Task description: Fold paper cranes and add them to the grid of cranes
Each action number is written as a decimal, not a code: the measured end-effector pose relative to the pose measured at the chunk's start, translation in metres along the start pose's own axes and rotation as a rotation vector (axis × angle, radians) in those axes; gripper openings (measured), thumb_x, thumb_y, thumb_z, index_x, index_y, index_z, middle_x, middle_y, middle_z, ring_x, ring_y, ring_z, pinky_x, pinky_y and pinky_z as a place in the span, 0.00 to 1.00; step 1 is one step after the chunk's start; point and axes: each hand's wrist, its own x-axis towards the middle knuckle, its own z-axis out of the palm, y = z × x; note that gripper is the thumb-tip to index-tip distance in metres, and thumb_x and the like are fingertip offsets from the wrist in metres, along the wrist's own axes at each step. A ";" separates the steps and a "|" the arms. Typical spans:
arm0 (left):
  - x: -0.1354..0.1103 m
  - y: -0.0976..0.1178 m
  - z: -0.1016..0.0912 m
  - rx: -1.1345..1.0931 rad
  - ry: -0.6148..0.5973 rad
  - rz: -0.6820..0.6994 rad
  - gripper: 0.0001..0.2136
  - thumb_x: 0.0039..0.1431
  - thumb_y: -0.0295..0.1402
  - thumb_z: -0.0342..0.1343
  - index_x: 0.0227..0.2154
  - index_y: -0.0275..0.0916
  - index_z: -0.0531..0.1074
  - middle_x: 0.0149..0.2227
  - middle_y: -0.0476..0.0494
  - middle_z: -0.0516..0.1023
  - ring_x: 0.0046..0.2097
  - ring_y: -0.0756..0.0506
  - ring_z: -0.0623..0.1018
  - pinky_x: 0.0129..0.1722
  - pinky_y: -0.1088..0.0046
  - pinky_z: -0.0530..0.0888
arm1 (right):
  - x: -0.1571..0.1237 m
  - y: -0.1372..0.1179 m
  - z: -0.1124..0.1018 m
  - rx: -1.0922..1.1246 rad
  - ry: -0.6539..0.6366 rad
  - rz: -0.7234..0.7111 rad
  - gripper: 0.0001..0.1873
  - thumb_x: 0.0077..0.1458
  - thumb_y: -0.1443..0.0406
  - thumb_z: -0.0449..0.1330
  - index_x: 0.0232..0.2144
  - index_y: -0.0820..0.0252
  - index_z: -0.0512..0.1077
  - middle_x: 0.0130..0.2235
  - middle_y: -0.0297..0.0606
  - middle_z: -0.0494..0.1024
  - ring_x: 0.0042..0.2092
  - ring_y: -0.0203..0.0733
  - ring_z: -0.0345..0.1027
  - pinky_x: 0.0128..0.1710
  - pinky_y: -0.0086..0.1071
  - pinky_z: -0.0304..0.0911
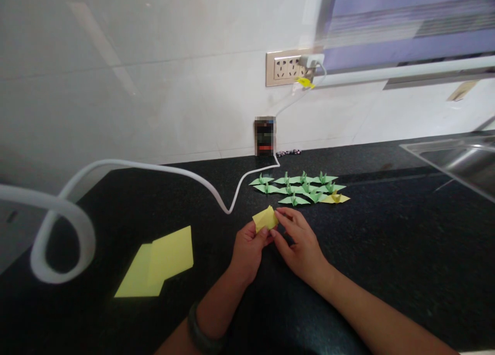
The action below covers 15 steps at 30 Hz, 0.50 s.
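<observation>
While left fingers [262, 234] pinch yellow paper [265, 219] | right fingers [285, 220] touch its edge

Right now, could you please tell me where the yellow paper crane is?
In the head view, the yellow paper crane sits right of centre on the black countertop, beside the green cranes at their front right corner, beyond the right hand.

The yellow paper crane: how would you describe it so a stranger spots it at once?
On the black counter, look just beyond the right hand to the rows of paper cranes. The yellow crane sits at the right end of the nearest row, the only yellow one among green neighbours.
</observation>
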 end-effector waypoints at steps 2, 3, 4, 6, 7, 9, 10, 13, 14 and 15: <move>0.000 0.000 0.000 -0.009 0.009 0.005 0.12 0.50 0.29 0.52 0.38 0.35 0.70 0.40 0.41 0.73 0.42 0.45 0.72 0.44 0.63 0.66 | 0.000 -0.001 -0.001 0.010 0.011 0.002 0.20 0.49 0.69 0.53 0.47 0.59 0.62 0.47 0.46 0.62 0.48 0.45 0.58 0.45 0.41 0.60; 0.000 0.001 0.000 -0.013 0.010 0.005 0.12 0.50 0.29 0.52 0.38 0.35 0.70 0.40 0.41 0.73 0.42 0.45 0.72 0.44 0.63 0.66 | 0.000 -0.001 -0.001 0.022 0.020 0.011 0.19 0.48 0.69 0.53 0.46 0.59 0.63 0.46 0.45 0.63 0.47 0.44 0.58 0.44 0.40 0.61; 0.000 0.001 0.001 -0.016 0.007 0.005 0.12 0.50 0.29 0.52 0.38 0.35 0.70 0.40 0.41 0.73 0.42 0.45 0.72 0.44 0.63 0.66 | 0.000 -0.002 -0.002 0.038 0.029 0.022 0.17 0.48 0.69 0.54 0.44 0.59 0.65 0.45 0.45 0.63 0.46 0.44 0.59 0.43 0.39 0.62; 0.000 0.002 0.002 -0.016 -0.007 0.002 0.11 0.50 0.29 0.52 0.38 0.35 0.70 0.40 0.41 0.73 0.41 0.45 0.72 0.44 0.63 0.66 | 0.001 -0.003 -0.003 0.083 0.040 0.057 0.12 0.48 0.69 0.54 0.38 0.59 0.68 0.41 0.43 0.64 0.44 0.43 0.60 0.39 0.37 0.64; 0.000 0.002 0.002 -0.013 -0.018 -0.001 0.11 0.50 0.29 0.52 0.38 0.34 0.70 0.39 0.41 0.73 0.41 0.45 0.72 0.44 0.63 0.66 | 0.002 -0.003 -0.003 0.109 0.046 0.080 0.10 0.47 0.68 0.54 0.35 0.59 0.68 0.40 0.42 0.64 0.42 0.42 0.61 0.36 0.35 0.64; -0.001 0.003 0.003 0.002 -0.037 -0.013 0.12 0.50 0.30 0.52 0.38 0.34 0.70 0.40 0.41 0.73 0.42 0.45 0.72 0.44 0.63 0.66 | 0.003 -0.003 -0.003 0.166 0.060 0.136 0.06 0.47 0.68 0.55 0.31 0.59 0.68 0.38 0.41 0.64 0.39 0.40 0.62 0.31 0.32 0.65; -0.001 0.003 0.003 0.016 -0.044 -0.022 0.12 0.50 0.30 0.52 0.39 0.35 0.70 0.40 0.40 0.73 0.42 0.45 0.72 0.44 0.63 0.66 | 0.004 -0.003 -0.003 0.197 0.067 0.168 0.05 0.47 0.68 0.55 0.31 0.58 0.68 0.37 0.40 0.64 0.38 0.40 0.62 0.29 0.31 0.65; -0.002 0.003 0.003 0.088 -0.072 -0.057 0.14 0.50 0.32 0.53 0.41 0.35 0.69 0.40 0.41 0.74 0.41 0.45 0.72 0.44 0.65 0.66 | 0.007 0.000 -0.003 0.318 0.059 0.262 0.05 0.46 0.66 0.56 0.30 0.58 0.68 0.37 0.40 0.65 0.37 0.39 0.62 0.26 0.29 0.64; -0.002 0.003 0.003 0.117 -0.084 -0.064 0.14 0.50 0.32 0.53 0.41 0.35 0.69 0.39 0.41 0.74 0.41 0.45 0.72 0.44 0.65 0.66 | 0.008 0.002 -0.003 0.363 0.043 0.287 0.05 0.46 0.65 0.56 0.30 0.58 0.68 0.37 0.40 0.65 0.38 0.39 0.62 0.27 0.29 0.64; -0.002 0.003 0.002 0.143 -0.096 -0.068 0.15 0.50 0.32 0.53 0.41 0.36 0.69 0.39 0.41 0.74 0.41 0.45 0.72 0.43 0.66 0.66 | 0.009 0.004 -0.003 0.403 0.024 0.310 0.05 0.46 0.65 0.57 0.29 0.58 0.68 0.38 0.40 0.65 0.38 0.40 0.63 0.28 0.29 0.64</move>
